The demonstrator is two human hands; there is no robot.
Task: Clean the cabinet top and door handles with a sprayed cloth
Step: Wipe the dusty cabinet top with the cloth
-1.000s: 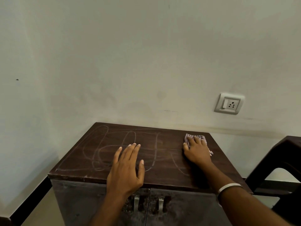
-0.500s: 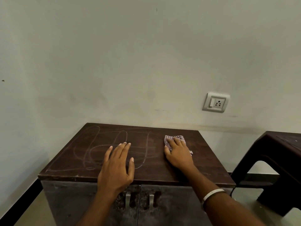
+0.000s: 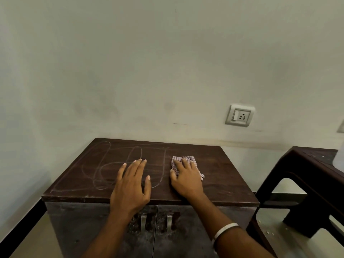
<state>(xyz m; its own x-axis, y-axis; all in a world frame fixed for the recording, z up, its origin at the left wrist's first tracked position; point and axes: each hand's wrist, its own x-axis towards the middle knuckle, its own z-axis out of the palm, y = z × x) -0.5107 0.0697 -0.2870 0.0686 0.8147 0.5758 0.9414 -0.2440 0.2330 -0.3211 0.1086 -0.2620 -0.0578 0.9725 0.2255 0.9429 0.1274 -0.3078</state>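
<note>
The dark brown cabinet top (image 3: 219,170) carries pale looping streaks on its left half. My right hand (image 3: 186,179) lies flat on a small checked cloth (image 3: 176,162) near the middle of the top, fingers straight, pressing it down. My left hand (image 3: 131,185) rests flat on the top near its front edge, fingers spread. Two metal door handles (image 3: 143,221) (image 3: 169,221) hang side by side on the grey doors below, between my forearms.
A pale wall rises right behind the cabinet, with a white socket plate (image 3: 240,115) at the right. A dark plastic stool (image 3: 307,183) stands close to the cabinet's right side. Floor and a black skirting strip (image 3: 20,231) lie at the lower left.
My right hand has slid the cloth leftwards across the top, from the right rear area to near the middle. My left hand has stayed flat in place. The view has shifted right.
</note>
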